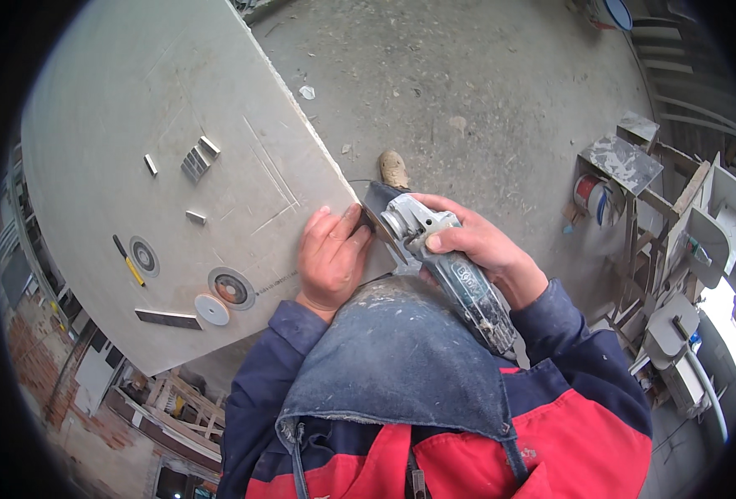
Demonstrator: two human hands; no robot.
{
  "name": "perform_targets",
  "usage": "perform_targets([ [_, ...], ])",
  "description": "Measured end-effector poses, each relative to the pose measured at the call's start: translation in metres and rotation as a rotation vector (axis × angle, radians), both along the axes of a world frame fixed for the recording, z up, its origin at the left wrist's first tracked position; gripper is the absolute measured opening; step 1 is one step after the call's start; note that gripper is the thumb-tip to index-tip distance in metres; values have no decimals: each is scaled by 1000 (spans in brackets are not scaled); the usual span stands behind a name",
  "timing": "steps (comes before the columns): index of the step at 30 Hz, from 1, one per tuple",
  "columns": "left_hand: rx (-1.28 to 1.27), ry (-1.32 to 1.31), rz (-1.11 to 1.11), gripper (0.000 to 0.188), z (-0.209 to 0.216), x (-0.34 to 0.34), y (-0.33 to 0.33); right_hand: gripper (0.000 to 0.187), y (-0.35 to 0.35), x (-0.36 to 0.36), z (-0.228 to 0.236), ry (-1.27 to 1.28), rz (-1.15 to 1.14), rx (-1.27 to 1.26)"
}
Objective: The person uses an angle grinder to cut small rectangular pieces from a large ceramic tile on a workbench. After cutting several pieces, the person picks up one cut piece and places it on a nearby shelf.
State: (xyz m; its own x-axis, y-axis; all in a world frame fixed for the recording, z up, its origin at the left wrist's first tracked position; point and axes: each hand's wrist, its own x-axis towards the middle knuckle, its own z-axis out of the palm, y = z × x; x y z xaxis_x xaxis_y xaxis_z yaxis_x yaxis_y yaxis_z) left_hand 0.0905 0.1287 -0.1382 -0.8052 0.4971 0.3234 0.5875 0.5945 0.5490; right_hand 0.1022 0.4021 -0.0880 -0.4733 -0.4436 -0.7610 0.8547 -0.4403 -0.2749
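Observation:
My right hand [488,254] is wrapped around the head end of an angle grinder [472,299], whose body slants down toward my apron [393,358]. The grinder's disc side is turned left, toward the corner of a large pale grey slab [193,91]. At that slab edge my left hand [330,259] rests with its fingers bent and drawn together, their tips close to the disc. Whatever the left fingers hold, if anything, is hidden. Whether the disc is spinning cannot be made out.
On the slab lie several small stone-like blocks [195,165], two dark discs [231,288], a white round disc [211,309], a dark strip [168,319] and a yellow-and-black pen-like tool [131,264]. A bucket [588,193] and wooden stand [675,200] are on the right.

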Motion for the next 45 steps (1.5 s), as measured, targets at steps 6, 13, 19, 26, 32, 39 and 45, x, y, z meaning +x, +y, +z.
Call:
perform_targets([
  [6, -4, 6, -9, 25, -1, 0, -1, 84, 4, 3, -1, 10, 18, -18],
  [13, -1, -6, -24, 23, -2, -1, -3, 84, 12, 21, -8, -53, 55, -47],
  [19, 4, -5, -12, 24, -5, -3, -4, 80, 10, 34, -31, -122, 29, 49],
  [26, -20, 3, -8, 25, -4, -3, -3, 80, 12, 23, -13, -63, -59, -90],
  [32, -31, 0, -10, 27, -4, -6, -4, 81, 9, 4, -18, 3, 3, -72],
  [39, -39, 12, -14, 26, -3, -6, -3, 82, 7, -7, -19, 53, 28, -92],
  [45, -48, 15, -14, 26, -5, -5, -5, 84, 10, 3, -24, 30, 81, -73],
])
